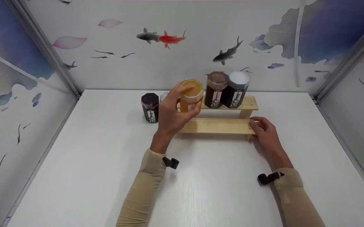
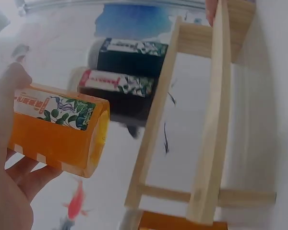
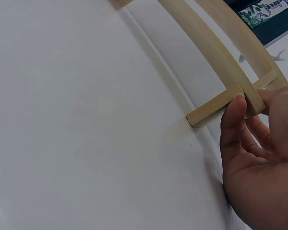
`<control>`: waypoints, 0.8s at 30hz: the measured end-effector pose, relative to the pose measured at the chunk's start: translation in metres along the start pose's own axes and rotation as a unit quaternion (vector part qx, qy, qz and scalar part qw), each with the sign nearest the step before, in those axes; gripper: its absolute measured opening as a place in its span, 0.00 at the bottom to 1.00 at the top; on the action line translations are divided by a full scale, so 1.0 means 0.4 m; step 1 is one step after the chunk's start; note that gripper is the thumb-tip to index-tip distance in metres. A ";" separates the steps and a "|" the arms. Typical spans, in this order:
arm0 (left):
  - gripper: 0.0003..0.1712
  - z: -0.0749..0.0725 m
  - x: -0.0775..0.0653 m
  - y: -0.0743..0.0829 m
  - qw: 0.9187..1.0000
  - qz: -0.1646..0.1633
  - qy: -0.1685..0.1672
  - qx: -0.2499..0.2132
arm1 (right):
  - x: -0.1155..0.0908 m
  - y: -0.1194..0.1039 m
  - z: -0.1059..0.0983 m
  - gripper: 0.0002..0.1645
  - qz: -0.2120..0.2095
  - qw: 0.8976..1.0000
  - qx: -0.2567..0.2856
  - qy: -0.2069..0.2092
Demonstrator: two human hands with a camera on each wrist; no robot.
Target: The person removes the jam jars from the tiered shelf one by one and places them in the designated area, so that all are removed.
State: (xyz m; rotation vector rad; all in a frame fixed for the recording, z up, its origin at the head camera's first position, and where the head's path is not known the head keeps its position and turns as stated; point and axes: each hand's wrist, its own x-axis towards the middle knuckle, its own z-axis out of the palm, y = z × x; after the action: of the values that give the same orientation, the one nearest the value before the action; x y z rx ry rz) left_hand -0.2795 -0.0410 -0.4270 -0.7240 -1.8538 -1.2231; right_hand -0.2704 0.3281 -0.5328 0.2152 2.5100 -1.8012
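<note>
My left hand [image 1: 172, 115] grips an orange jar [image 1: 186, 105] by its sides, fingers and thumb curled round it. The left wrist view shows that jar [image 2: 57, 129] tilted, held apart from the wooden rack [image 2: 213, 120], its printed label facing the camera. On the right, my right hand [image 1: 266, 134] pinches the end of the rack's lower step [image 1: 216, 126]; the thumb [image 3: 235, 120] presses on the wood. A brown-capped dark jar [image 1: 216, 91] and a white-capped dark jar [image 1: 238, 90] stand together on the upper step [image 1: 249, 102].
Left of the rack, a dark purple jar [image 1: 150, 107] stands on the white table [image 1: 90, 151]. Beside it another pale-lidded jar [image 1: 163, 96] is mostly hidden by my left hand. A printed back wall [image 1: 106, 72] and side walls enclose the table.
</note>
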 end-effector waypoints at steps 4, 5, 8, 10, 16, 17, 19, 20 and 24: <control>0.31 -0.059 -0.007 -0.049 0.999 0.003 0.002 0.036 | -0.007 -0.008 -0.001 0.36 -0.003 1.000 -0.001 0.003; 0.32 -0.075 -0.007 -0.060 0.999 0.004 0.004 0.038 | -0.008 -0.010 -0.001 0.36 -0.002 1.000 -0.001 0.003; 0.32 -0.120 -0.006 -0.091 0.999 -0.006 0.015 0.037 | -0.006 -0.010 0.000 0.36 0.002 1.000 -0.001 0.006; 0.33 -0.147 -0.008 -0.109 0.999 -0.022 0.022 0.037 | -0.004 -0.006 0.001 0.37 0.004 1.000 -0.002 0.009; 0.33 -0.213 -0.020 -0.150 0.995 -0.074 0.043 0.047 | -0.001 0.003 0.003 0.38 0.005 1.000 0.001 0.010; 0.33 -0.222 -0.021 -0.154 0.994 -0.082 0.046 0.050 | -0.001 0.004 0.004 0.38 0.005 1.000 0.003 0.010; 0.33 -0.238 -0.022 -0.164 0.993 -0.092 0.051 0.056 | 0.000 0.005 0.003 0.39 0.006 1.000 0.006 0.008; 0.34 -0.247 -0.022 -0.170 0.992 -0.096 0.055 0.058 | 0.000 0.005 0.004 0.39 0.005 1.000 0.006 0.007; 0.34 -0.279 -0.022 -0.182 0.988 -0.123 0.073 0.065 | -0.003 0.003 0.007 0.40 0.005 1.000 0.005 0.006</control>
State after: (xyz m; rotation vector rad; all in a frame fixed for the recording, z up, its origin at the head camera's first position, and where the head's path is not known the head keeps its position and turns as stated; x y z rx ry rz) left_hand -0.2992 -0.1720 -0.4438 -0.3327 -1.9198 -1.2574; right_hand -0.2693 0.3259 -0.5346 0.2382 2.5042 -1.8146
